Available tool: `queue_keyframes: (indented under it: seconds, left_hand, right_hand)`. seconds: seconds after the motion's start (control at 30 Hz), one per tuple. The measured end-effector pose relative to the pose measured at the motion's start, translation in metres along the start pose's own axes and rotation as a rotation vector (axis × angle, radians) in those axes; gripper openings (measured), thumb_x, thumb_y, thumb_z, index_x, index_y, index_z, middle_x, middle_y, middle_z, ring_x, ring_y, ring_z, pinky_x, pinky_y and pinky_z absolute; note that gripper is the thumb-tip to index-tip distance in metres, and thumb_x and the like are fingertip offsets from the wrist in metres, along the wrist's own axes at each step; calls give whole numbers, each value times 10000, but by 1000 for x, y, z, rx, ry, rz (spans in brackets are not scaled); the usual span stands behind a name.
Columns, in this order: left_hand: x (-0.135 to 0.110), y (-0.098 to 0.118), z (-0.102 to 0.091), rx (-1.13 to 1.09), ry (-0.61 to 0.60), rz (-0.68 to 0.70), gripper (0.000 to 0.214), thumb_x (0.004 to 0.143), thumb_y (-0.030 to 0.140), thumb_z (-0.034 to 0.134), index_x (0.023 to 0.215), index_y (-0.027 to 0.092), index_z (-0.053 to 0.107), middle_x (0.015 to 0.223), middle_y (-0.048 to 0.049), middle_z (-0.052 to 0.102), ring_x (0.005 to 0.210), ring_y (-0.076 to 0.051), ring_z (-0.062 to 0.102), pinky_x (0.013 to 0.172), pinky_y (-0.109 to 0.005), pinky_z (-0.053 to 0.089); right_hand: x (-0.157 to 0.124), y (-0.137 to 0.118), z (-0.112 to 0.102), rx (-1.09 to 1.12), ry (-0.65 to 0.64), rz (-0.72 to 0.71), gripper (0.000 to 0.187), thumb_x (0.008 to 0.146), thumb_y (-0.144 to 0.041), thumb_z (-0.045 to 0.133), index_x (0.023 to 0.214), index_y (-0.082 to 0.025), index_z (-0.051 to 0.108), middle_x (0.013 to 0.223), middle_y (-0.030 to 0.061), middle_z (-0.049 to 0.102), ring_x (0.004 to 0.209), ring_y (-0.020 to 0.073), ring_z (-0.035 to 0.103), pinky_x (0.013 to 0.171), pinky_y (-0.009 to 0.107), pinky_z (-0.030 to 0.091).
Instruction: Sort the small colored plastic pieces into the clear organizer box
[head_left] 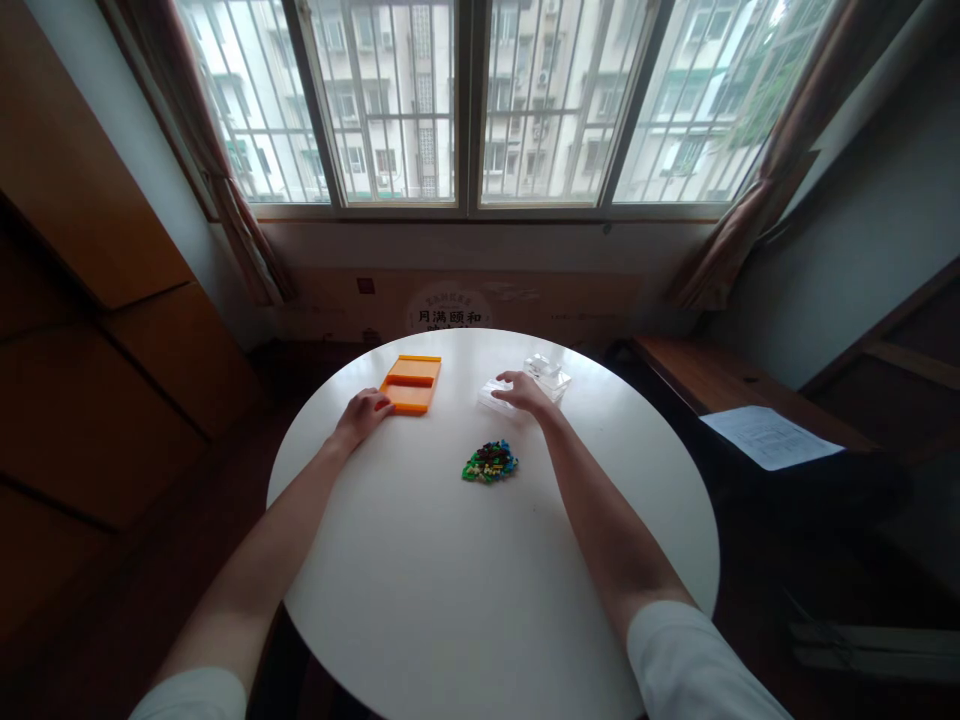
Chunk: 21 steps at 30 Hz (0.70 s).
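My left hand is closed at the near left corner of an orange tray, its fingertips on the edge. The tray lies flat and has a raised bar across its middle. My right hand reaches over clear plastic pieces, which look like small boxes or packaging. Its thumb and forefinger are apart, pointing left; whether they touch the plastic is hard to make out. Between my forearms lies a small heap of toy bricks in green, blue, yellow, brown and black.
Everything stands on a round white table. To the right, a printed sheet of paper lies beside a wooden bench. Behind the table, a cardboard box with printed characters leans below the barred window. Wooden cabinets line the left.
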<state>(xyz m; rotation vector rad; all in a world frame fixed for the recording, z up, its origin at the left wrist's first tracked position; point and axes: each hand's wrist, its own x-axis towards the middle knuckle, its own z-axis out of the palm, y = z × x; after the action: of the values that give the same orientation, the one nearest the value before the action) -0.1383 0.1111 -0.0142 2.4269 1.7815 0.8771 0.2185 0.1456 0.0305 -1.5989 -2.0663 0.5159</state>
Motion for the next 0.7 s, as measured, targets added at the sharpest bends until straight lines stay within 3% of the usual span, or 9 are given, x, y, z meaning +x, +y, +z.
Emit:
queue_keyframes:
  seconds: [0.2, 0.33, 0.4, 0.53, 0.7]
  left_hand:
    - [-6, 10, -2, 93, 26, -22, 231, 809, 363, 502, 849, 202, 663, 891, -65, 627, 898, -231, 572, 775, -337, 474]
    - [-6, 27, -3, 94, 102, 49, 284, 853, 375, 459, 982, 196, 638, 964, -73, 620, 935, -236, 562, 831, -361, 456]
    - [-5, 40, -3, 51, 145, 117, 293, 870, 360, 441, 1034, 189, 614, 985, -75, 611, 954, -228, 555, 864, -366, 446]
    - [-3, 72, 2, -24, 114, 274, 317, 878, 355, 443, 1126, 195, 559, 1065, -77, 583, 1016, -220, 536, 911, -375, 429]
    - [5, 98, 11, 7, -19, 338, 453, 833, 368, 515, 1258, 219, 463, 1187, -96, 523, 1127, -258, 478, 959, -418, 390]
  right_hand:
    - [0, 7, 0, -102, -21, 49, 518, 676, -377, 715, 1136, -167, 605, 1090, 132, 602, 989, 253, 587, 835, 315, 454]
    - [-3, 8, 0, -183, -73, 54, 644, 625, -445, 738, 1197, -205, 567, 1174, 152, 528, 1056, 308, 538, 854, 378, 449]
    - [-3, 7, 2, -187, -81, -3, 642, 627, -412, 743, 1206, -205, 560, 1177, 147, 526, 1049, 299, 542, 864, 379, 446]
    - [-4, -3, 13, -120, -114, -234, 470, 682, -285, 708, 1136, -213, 607, 1205, 102, 549, 1074, 247, 545, 911, 334, 427]
    - [-7, -20, 29, -122, -117, -372, 427, 676, -164, 682, 1097, -199, 621, 1213, 93, 562, 1087, 233, 550, 923, 333, 425]
